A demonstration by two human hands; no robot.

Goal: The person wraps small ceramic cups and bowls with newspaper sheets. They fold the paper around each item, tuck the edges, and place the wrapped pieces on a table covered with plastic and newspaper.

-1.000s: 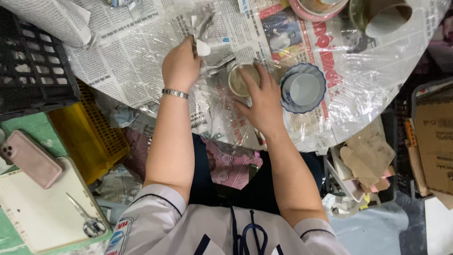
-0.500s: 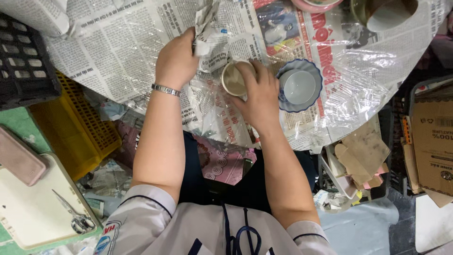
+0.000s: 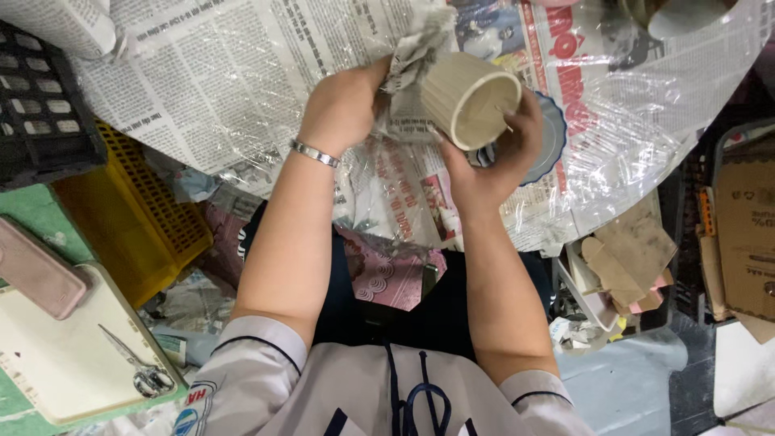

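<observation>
Lifting off the surface (image 3: 242, 73) now: the ribbed cream cup (image 3: 468, 97), which sat down on the newspaper a moment ago beside the blue-rimmed dish (image 3: 553, 137), is raised and tipped so its open mouth faces the camera. Right hand (image 3: 492, 157) wraps under and around the cup's rim side, fingers curled on it, holding its weight. Left hand (image 3: 343, 109), silver bracelet (image 3: 313, 153) on the wrist, is closed on a crumpled wad of newspaper (image 3: 412, 56) pressed against the cup's base end; the wad was small and loose before, now bunched tight on the cup. My read: work has gone from steadying the cup on the sheet to handling it in the air, paper going round it. Cup hangs over the near edge of the surface, above the plastic film (image 3: 646, 105) and newsprint. Dish partly hidden behind the right hand. Off the surface, left side: yellow crate (image 3: 129, 218), black crate (image 3: 40, 105), pink phone (image 3: 36, 278), scissors (image 3: 137, 367) on a cream board (image 3: 56, 363).
</observation>
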